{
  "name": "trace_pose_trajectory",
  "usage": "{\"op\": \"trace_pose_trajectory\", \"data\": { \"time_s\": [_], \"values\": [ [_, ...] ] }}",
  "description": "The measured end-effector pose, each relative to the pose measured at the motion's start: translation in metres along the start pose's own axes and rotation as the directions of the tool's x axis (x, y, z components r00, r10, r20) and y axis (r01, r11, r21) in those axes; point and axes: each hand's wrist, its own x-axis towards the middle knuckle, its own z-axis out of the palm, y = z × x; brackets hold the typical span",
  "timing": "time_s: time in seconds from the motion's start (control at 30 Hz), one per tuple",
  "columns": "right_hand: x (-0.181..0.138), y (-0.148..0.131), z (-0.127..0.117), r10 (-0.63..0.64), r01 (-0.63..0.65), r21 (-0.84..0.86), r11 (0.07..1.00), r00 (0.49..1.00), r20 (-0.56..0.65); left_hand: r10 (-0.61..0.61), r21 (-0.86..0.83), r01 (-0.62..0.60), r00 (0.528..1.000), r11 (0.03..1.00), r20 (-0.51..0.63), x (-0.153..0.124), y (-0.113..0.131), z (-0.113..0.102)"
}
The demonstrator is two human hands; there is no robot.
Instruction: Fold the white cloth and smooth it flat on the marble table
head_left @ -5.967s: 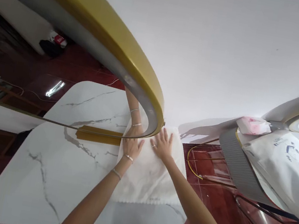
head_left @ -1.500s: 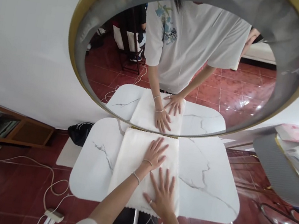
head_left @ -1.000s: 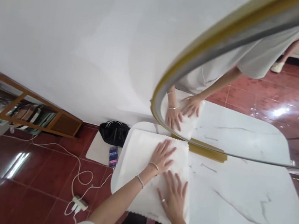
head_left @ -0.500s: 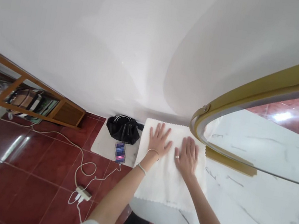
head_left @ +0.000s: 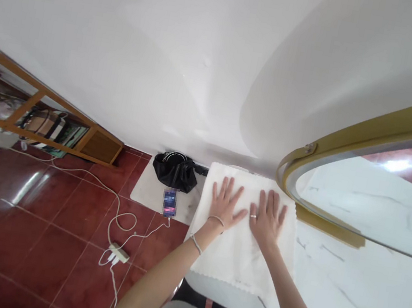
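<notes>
A white cloth with a scalloped edge lies spread on a white marbled table. My left hand rests palm down on the cloth's left part, fingers spread. To its right, my right hand is also flat on the cloth, wearing a ring, its fingers stretched out and slightly apart. A small gap separates the two hands. Two bracelets circle my left wrist. Neither hand grips anything.
A gold-framed mirror stands right of the cloth. Left of it are a black bag and a phone on a cable. A power strip lies on the red tiled floor, and a wooden cabinet stands by the wall.
My right hand has spread its fingers wider. Both hands stay flat on the cloth. The view has shifted a little, so most things appear further right.
</notes>
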Motion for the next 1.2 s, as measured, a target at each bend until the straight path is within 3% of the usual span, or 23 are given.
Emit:
{"op": "trace_pose_trajectory", "data": {
  "time_s": [0.1,0.2,0.33,0.4,0.5,0.6,0.77,0.87,0.97,1.03,1.1,1.2],
  "values": [
    [0.001,0.000,0.000,-0.002,0.002,-0.003,1.000,1.000,0.004,0.016,-0.003,-0.016,1.000,1.000,0.000,0.006,0.003,0.003],
    [0.033,-0.005,0.005,0.030,-0.030,0.002,1.000,0.999,0.041,0.022,-0.013,-0.022,1.000,1.000,-0.007,0.031,-0.003,0.004],
    [0.081,-0.016,0.013,0.198,-0.203,0.022,0.979,0.971,0.135,0.004,-0.018,-0.004,1.000,1.000,0.004,0.062,-0.014,0.002],
    [0.092,-0.022,0.016,0.219,-0.226,0.025,0.974,0.963,0.158,0.001,-0.015,-0.001,1.000,1.000,0.025,0.068,-0.018,-0.001],
    [0.089,-0.030,0.019,0.029,-0.041,0.078,0.996,0.989,0.143,-0.025,-0.010,0.025,0.999,1.000,0.041,0.060,-0.022,-0.006],
    [0.074,-0.037,0.020,-0.127,0.112,0.118,0.987,0.984,0.125,-0.069,-0.001,0.069,0.997,0.998,0.031,0.026,-0.028,-0.014],
    [0.025,-0.066,0.012,-0.244,0.224,0.138,0.965,0.958,0.153,-0.133,0.007,0.133,0.991,0.991,0.020,-0.074,-0.032,-0.024],
    [-0.034,-0.083,-0.002,-0.352,0.328,0.207,0.922,0.932,0.091,-0.159,0.042,0.160,0.987,0.986,-0.025,-0.134,-0.024,-0.024],
    [-0.109,-0.079,-0.026,-0.410,0.388,0.271,0.881,0.912,0.026,-0.150,0.103,0.156,0.986,0.982,-0.067,-0.176,-0.008,-0.019],
    [-0.155,-0.062,-0.043,-0.418,0.385,0.248,0.889,0.903,0.095,-0.130,0.129,0.138,0.989,0.982,-0.064,-0.187,0.006,-0.016],
    [-0.190,-0.039,-0.059,-0.344,0.321,0.157,0.934,0.927,0.148,-0.083,0.134,0.086,0.996,0.987,-0.026,-0.185,0.022,-0.013],
    [-0.208,-0.005,-0.068,-0.181,0.174,0.061,0.983,0.973,0.143,0.023,0.115,-0.028,0.999,0.993,0.047,-0.160,0.044,-0.007]
  ]
}}
